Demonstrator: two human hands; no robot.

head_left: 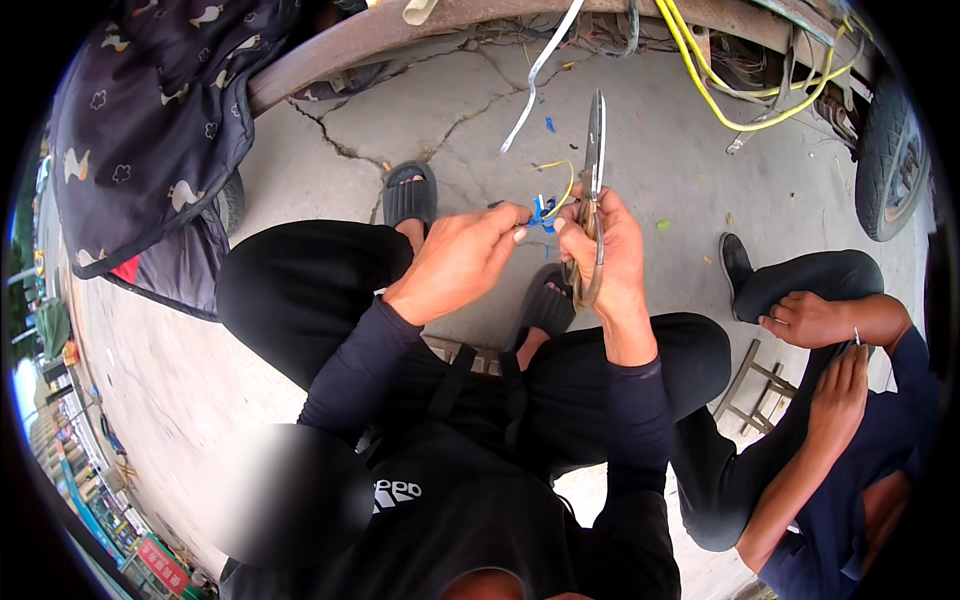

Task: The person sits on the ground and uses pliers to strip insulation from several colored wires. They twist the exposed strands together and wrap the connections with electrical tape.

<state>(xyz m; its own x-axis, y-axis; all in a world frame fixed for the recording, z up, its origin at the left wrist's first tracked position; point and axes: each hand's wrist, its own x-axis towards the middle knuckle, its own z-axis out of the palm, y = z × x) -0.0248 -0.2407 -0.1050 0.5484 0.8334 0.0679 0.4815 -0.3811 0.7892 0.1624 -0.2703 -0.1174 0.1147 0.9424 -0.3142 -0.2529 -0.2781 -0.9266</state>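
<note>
My right hand (618, 252) is wrapped round a pair of scissors (597, 150), whose long blades point up and away from me. The blades lie nearly together. Between my two hands is a small crumpled blue piece (541, 213), which looks like tape or plastic, with a bit of white in it. My left hand (455, 262) is closed, its thumb and forefinger pinching the left end of that piece. The right thumb and forefinger meet its other side. A thin yellow strand (569, 182) curves up beside it, close to the right fingers.
Yellow cable (700, 85) and a white strip (540, 75) hang from a rusty metal frame (400, 40) ahead. A dark padded cover (150, 130) hangs at left. Someone in dark clothes (850, 470) sits at right, near a wheel (893, 160). Blue scraps (549, 125) dot the cracked concrete.
</note>
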